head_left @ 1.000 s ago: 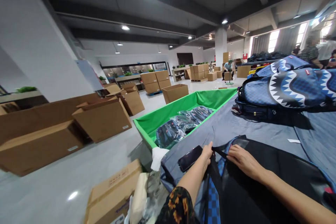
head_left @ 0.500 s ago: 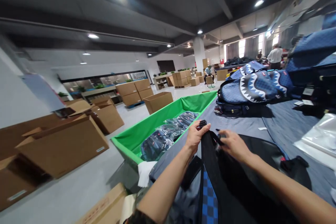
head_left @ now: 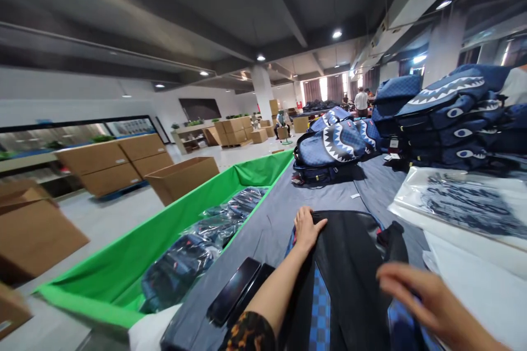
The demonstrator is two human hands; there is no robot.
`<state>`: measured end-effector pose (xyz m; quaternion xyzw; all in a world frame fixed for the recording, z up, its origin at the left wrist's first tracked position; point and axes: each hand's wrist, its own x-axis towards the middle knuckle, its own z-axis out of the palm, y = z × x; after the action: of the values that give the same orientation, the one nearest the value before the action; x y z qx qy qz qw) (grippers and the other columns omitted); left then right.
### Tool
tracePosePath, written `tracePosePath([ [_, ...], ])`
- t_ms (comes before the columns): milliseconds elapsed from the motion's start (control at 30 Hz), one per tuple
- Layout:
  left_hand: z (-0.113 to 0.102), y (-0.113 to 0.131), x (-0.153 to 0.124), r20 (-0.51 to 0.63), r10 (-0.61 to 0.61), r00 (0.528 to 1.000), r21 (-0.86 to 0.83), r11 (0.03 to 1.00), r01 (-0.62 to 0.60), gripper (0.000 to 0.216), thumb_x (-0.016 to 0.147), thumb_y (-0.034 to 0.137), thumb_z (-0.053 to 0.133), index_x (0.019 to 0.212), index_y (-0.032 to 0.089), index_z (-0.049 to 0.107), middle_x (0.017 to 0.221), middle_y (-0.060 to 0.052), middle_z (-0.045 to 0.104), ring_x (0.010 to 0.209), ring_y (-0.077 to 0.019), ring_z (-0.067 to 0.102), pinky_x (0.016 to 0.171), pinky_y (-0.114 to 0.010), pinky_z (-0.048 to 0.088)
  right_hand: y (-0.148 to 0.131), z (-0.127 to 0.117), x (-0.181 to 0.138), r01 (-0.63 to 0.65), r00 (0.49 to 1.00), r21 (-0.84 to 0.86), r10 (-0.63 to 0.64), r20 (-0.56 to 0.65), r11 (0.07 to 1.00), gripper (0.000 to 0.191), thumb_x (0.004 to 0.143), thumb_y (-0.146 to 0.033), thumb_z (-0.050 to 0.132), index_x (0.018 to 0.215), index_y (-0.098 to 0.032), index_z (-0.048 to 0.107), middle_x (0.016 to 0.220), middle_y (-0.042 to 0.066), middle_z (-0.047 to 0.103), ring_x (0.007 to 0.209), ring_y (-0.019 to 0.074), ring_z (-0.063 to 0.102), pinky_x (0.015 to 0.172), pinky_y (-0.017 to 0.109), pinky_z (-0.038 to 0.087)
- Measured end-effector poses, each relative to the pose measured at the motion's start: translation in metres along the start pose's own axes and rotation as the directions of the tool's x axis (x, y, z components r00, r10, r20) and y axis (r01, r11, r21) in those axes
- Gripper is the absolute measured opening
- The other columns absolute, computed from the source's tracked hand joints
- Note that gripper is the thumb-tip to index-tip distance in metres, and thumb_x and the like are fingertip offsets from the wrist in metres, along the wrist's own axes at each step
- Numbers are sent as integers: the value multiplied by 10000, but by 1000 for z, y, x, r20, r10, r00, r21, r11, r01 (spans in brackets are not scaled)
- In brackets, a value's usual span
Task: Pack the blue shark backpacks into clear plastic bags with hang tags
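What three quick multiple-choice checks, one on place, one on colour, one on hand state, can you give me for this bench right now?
1. Where does the left hand rest?
A. on the far edge of the black backpack
B. inside the bin
C. on a cardboard box

2. What colour is the bin liner beside the table?
A. red
B. green
C. white

3. What is the state of the right hand?
A. gripping a strap
B. holding the phone
C. open, holding nothing

Answers: 1 A, its palm lies flat on the bag's top edge; 2 B, the lining is bright green; 3 C, it is blurred, with spread fingers above the bag.
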<state>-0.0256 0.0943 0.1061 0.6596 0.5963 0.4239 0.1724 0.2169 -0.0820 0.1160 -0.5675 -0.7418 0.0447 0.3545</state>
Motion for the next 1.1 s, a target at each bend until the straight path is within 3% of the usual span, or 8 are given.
tracePosePath([
  [133, 10, 32, -8, 249, 368, 896, 52, 918, -392, 439, 874, 311, 729, 1277, 210, 586, 1384, -122, 572, 1359, -313, 422, 1168, -515, 283, 55, -23, 69, -540, 823, -198, 562, 78, 818, 542, 918, -652, 410, 1025, -187, 666, 649, 72, 688, 606, 298, 683, 567, 379, 495],
  [267, 54, 67, -18, 600, 519, 609, -121, 811, -572, 290, 899, 326, 696, 1173, 233, 673, 1241, -88, 682, 1257, -300, 522, 1061, -482, 413, 75, -10, 108, -545, 815, -192, 570, 106, 816, 455, 872, -619, 430, 711, -223, 584, 646, 99, 690, 660, 303, 710, 650, 372, 518],
  [367, 84, 80, -23, 619, 523, 585, -185, 822, -539, 303, 837, 303, 758, 1118, 206, 701, 1157, -68, 712, 1164, -271, 591, 979, -395, 471, 63, -6, 101, -396, 918, -167, 391, -64, 903, 408, 842, -628, 434, 825, -245, 574, 854, 106, 737, 850, 313, 726, 722, 368, 516],
  [467, 99, 78, -31, 595, 557, 579, -265, 817, -513, 137, 901, 235, 669, 1010, 170, 719, 967, -3, 722, 950, -165, 641, 961, -285, 468, 37, -9, 77, -150, 978, -125, 129, -163, 981, 417, 855, -664, 456, 839, -259, 554, 653, 31, 681, 584, 256, 689, 540, 317, 468],
  [633, 104, 65, -41, 553, 554, 623, -308, 830, -464, 141, 821, 63, 678, 726, 168, 676, 656, 67, 634, 696, -103, 572, 1120, -334, 392, -18, -19, 51, 192, 925, -197, -245, -291, 961, 304, 964, -504, 488, 853, -236, 579, 492, -54, 570, 347, 147, 546, 378, 248, 358],
  [800, 81, 73, -45, 525, 546, 653, -345, 838, -423, 46, 868, 184, 712, 904, 178, 740, 795, 0, 732, 755, -142, 648, 1061, -355, 459, -36, -58, 52, 49, 935, -12, -50, -351, 999, 413, 888, -652, 559, 834, -246, 617, 578, -23, 642, 342, 125, 507, 380, 248, 423],
  [900, 54, 97, -50, 337, 613, 715, -440, 774, -456, 542, 797, 403, 818, 1263, 183, 651, 1203, -115, 720, 1092, -247, 662, 1040, -376, 481, -31, -80, 53, -87, 957, 55, 99, -273, 995, 573, 806, -819, 523, 780, -260, 645, 579, -5, 645, 343, 143, 489, 340, 280, 390],
  [1100, 32, 140, -24, 416, 829, 374, -495, 551, -672, 239, 975, 273, 593, 1142, 144, 706, 1049, -80, 761, 1007, -221, 697, 1003, -323, 473, -36, -103, 59, -67, 978, 67, 79, -195, 995, 648, 721, -896, 561, 753, -255, 650, 540, -2, 573, 456, 163, 510, 454, 294, 452],
])
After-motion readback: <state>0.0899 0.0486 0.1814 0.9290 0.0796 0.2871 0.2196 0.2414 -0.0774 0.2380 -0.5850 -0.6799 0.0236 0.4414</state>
